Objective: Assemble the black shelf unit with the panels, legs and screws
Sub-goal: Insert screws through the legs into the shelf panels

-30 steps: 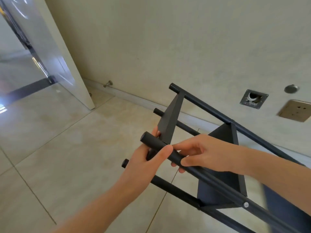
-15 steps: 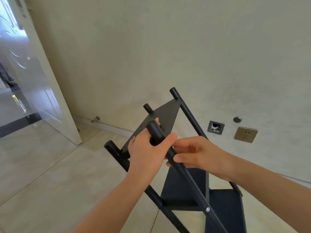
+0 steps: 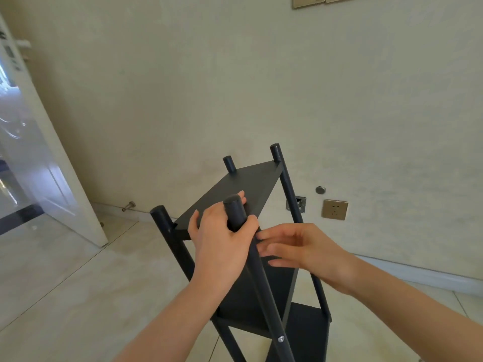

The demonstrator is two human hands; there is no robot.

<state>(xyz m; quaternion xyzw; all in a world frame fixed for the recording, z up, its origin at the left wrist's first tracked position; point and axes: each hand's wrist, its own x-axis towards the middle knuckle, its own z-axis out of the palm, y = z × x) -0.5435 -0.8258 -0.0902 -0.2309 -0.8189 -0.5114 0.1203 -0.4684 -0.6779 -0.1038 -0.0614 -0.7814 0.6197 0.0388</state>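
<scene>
The black shelf unit stands nearly upright on the floor in front of me, with its top panel and lower panels joined to round black legs. My left hand is wrapped around the top of the near leg, fingers reaching onto the top panel. My right hand is beside the same leg with its fingers spread, fingertips touching or almost touching it. A silver screw shows lower on that leg. The other legs stick up above the top panel.
A pale wall is close behind the shelf, with a brass socket, a metal wall box and a round plug. A white door stands open at left, a doorstop near the skirting. The floor is tiled.
The shelf unit has been tipped up from lying slanted to nearly upright. My left hand kept its grip on the near leg. My right hand has let go and opened its fingers.
</scene>
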